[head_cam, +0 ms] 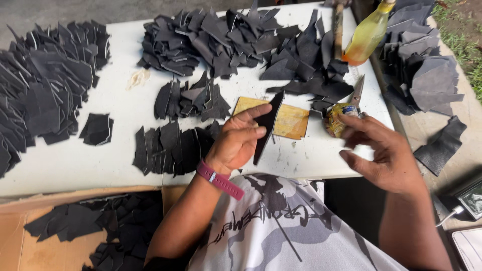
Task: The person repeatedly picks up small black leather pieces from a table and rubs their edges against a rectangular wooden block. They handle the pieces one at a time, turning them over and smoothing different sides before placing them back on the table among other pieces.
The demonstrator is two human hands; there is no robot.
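Note:
My left hand (237, 141), with a maroon band on the wrist, pinches a long black leather piece (267, 125) and holds it upright over a yellow-brown board (291, 121) on the white table (65, 160). My right hand (384, 150) hovers to the right with fingers spread, holding nothing, just beside a small open tin of yellowish glue (335, 119). Rows of cut black pieces (168, 146) lie left of my left hand.
Heaps of black leather pieces (221, 37) cover the back and left of the table. A bottle of yellow liquid (366, 35) stands at the back right beside a wooden handle (338, 27). A cardboard box (30, 241) below holds more pieces.

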